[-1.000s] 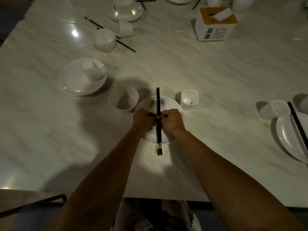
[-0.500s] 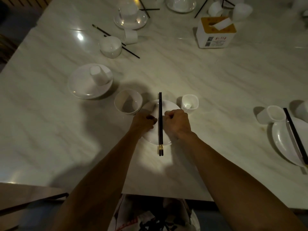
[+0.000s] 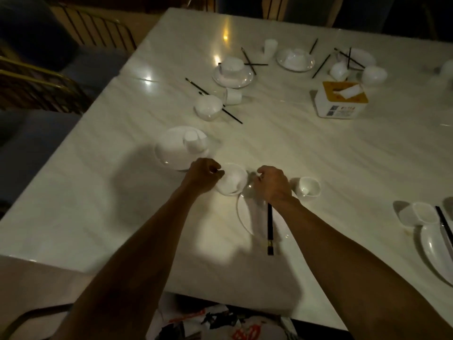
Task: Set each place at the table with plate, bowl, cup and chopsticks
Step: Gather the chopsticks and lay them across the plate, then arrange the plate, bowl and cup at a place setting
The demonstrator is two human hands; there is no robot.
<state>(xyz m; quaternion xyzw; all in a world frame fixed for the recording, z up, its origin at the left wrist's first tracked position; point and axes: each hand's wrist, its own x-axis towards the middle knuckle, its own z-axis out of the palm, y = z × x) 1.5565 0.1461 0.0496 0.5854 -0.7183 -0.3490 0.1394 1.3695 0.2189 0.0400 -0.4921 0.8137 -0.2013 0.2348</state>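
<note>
Both hands have moved forward from the sides of the chopsticks [image 3: 270,229], which lie straight across the plate [image 3: 246,217] with their gold-banded ends over its near rim, probably so that a seated guest can take them easily. The left hand [image 3: 203,178] is now at the rim of the bowl [image 3: 232,181], just beyond the plate on its left. The right hand [image 3: 272,184] covers the far half of the chopsticks. The fingers of both hands are curled, but with the blur I cannot tell if they pinch anything. The cup [image 3: 307,187] stands upright beyond the plate on its right. The right hand hides the far tips of the chopsticks, and the forearm hides the plate's right side.
</note>
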